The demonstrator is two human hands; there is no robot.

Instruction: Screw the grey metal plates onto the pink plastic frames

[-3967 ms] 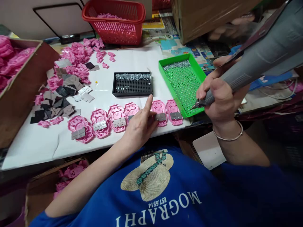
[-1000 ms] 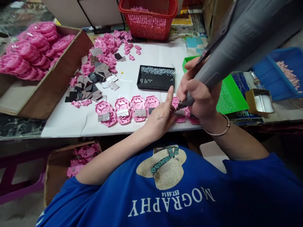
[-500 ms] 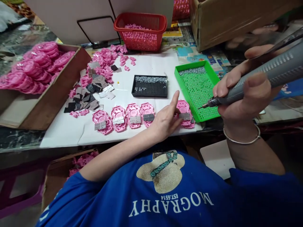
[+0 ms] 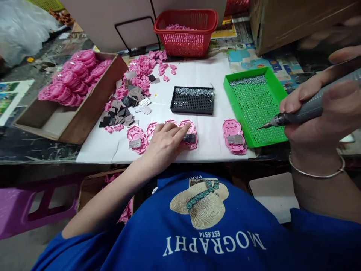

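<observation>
My left hand (image 4: 166,145) lies over the row of pink plastic casings, its fingers stretched out. Its index finger reaches onto the casing with a dark plate (image 4: 190,138); the thumb is mostly hidden. At the row's left end sits a casing with a grey plate (image 4: 134,143); those between are partly covered. A separate pink casing (image 4: 232,130), also bearing a grey plate, lies farther right. My right hand (image 4: 318,101) is wrapped round a grey electric screwdriver (image 4: 307,111). The tool's bit points left, above the green tray (image 4: 248,138) of screws.
A black perforated tray (image 4: 191,109) holds screws. Grey and black plates (image 4: 124,113) and small pink parts (image 4: 141,67) are heaped at left. Farther left stands a cardboard box (image 4: 96,101) of pink casings. A red basket (image 4: 186,41) and a large carton (image 4: 282,26) stand behind.
My left hand has moved left, away from the separate casing at right and onto the row. My right hand still holds the screwdriver over the green tray. The whole view has shifted.
</observation>
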